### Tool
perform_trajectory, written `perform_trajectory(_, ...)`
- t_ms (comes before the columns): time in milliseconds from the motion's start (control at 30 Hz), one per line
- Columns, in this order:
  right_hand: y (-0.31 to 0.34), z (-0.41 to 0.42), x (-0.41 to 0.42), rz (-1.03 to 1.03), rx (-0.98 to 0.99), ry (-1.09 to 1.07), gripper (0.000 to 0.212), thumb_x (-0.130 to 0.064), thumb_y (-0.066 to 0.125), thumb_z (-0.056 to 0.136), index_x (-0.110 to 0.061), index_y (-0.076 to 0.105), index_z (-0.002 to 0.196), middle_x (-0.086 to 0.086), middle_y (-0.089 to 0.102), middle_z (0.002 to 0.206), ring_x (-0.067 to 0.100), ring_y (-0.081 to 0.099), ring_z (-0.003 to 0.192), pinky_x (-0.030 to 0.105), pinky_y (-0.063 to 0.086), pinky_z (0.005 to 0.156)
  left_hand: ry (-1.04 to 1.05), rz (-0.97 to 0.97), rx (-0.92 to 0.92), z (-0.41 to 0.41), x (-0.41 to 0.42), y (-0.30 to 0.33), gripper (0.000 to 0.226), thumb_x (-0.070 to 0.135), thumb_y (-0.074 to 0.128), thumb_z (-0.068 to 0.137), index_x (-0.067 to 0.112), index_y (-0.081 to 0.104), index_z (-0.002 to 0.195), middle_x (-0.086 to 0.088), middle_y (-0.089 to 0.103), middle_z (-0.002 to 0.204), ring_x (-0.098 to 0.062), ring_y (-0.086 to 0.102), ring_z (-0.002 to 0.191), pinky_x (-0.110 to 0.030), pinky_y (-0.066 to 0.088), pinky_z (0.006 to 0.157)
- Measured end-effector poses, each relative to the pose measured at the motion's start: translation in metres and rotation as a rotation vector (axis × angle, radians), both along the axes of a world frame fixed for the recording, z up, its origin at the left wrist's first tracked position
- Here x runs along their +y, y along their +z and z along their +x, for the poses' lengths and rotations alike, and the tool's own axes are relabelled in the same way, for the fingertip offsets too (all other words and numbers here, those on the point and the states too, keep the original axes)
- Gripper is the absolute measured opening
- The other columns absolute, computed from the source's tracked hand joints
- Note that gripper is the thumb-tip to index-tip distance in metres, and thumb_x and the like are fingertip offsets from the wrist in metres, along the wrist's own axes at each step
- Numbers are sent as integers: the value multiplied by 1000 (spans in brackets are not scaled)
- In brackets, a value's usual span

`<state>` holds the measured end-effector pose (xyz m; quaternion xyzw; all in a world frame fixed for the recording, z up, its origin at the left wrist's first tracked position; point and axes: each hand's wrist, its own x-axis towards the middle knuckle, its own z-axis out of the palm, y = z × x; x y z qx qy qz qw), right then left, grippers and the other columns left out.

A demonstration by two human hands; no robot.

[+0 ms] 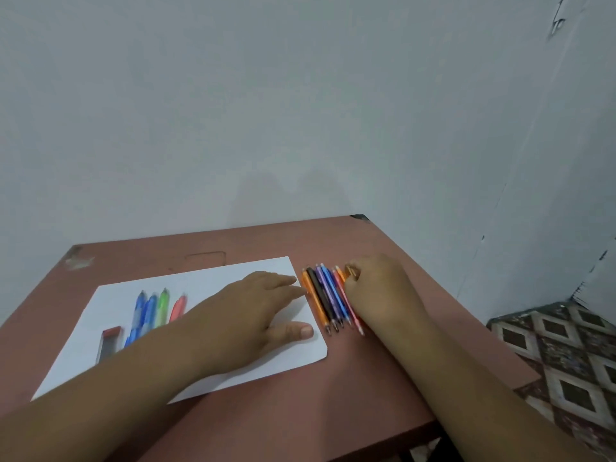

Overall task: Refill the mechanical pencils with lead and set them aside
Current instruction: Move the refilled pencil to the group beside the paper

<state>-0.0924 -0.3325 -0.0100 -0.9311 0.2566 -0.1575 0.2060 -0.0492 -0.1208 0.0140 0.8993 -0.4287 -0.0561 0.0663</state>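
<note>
We cannot see the lower ends of the four pencils (pixel 151 308) behind our left forearm. Under our right hand (pixel 378 290), one or two pencils of the row (pixel 328 300) are covered; its fingertips stay hidden.

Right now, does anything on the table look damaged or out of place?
The brown table has a chipped far-right corner and a scuffed far-left corner. The pencils look neatly arranged.
</note>
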Motion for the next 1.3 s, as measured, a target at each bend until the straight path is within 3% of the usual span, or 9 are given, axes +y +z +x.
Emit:
perform_trajectory(200, 0, -7, -1, 84, -83, 60, 25, -28, 54, 101, -16, 75, 104, -2, 71, 84, 12, 68, 73, 30, 62, 68, 48, 3, 21, 2, 6, 1, 85, 81, 24, 77, 44, 26, 153, 21, 21, 162, -4, 19, 148, -35, 24, 121)
perform_trajectory(367, 1, -9, -6, 190, -127, 92, 25, -36, 53, 102, -26, 75, 108, -9, 71, 89, 3, 65, 75, 15, 47, 58, 103, -54, 24, 13, 21, 5, 78, 79, 31, 80, 46, 29, 150, 24, 24, 159, -2, 22, 146, -30, 26, 118)
perform_trajectory(500, 11, -6, -20, 264, -256, 12, 26, -27, 52, 101, -21, 73, 90, -4, 70, 83, 10, 64, 77, 26, 53, 65, 167, -152, 24, 28, 54, 4, 65, 78, 36, 83, 51, 38, 143, 33, 30, 147, 5, 28, 138, -26, 28, 113)
perform_trajectory(600, 17, 2, -20, 339, -315, 29, 23, -25, 51, 100, -25, 74, 96, -3, 72, 89, 18, 69, 87, 42, 61, 81, 246, -251, 10, 40, 83, 1, 48, 72, 40, 87, 54, 48, 132, 34, 38, 143, 5, 38, 128, -27, 35, 108)
perform_trajectory(700, 24, 10, -5, 241, -270, 147, 23, -23, 50, 102, -28, 72, 108, -15, 67, 95, 6, 65, 90, 24, 56, 76, 334, -296, -48, 47, 111, -3, 29, 44, 49, 99, 51, 55, 126, 30, 46, 138, 3, 42, 120, -21, 34, 100)
perform_trajectory(833, 30, 24, 32, 159, -202, 398, 23, -19, 56, 101, -31, 74, 106, -25, 65, 94, -9, 59, 87, 5, 41, 67, 417, -279, -51, 52, 144, -8, 27, 36, 55, 98, 54, 57, 117, 23, 52, 141, -4, 48, 125, -30, 40, 106)
perform_trajectory(1000, 28, 48, 88, -65, -91, 774, 27, -15, 57, 101, -27, 74, 117, -18, 63, 101, -8, 56, 83, 5, 39, 78, 465, -211, -25, 46, 171, -14, 41, 38, 53, 100, 42, 47, 141, 20, 39, 152, -5, 38, 137, -23, 28, 109)
perform_trajectory(1067, 29, 57, 106, -166, -18, 865, 28, -18, 55, 102, -29, 71, 123, -14, 62, 108, 2, 55, 91, 19, 45, 88, 467, -210, 5, 44, 179, -17, 44, 41, 52, 100, 43, 44, 143, 21, 35, 153, -4, 34, 140, -22, 26, 110)
perform_trajectory(1300, 24, 67, 129, -143, 218, 919, 38, -41, 68, 93, -40, 62, 130, -19, 57, 112, 4, 55, 92, 26, 47, 80, 397, -201, 50, 37, 189, -29, 51, 59, 50, 94, 48, 41, 144, 27, 36, 151, 7, 31, 134, -19, 26, 110)
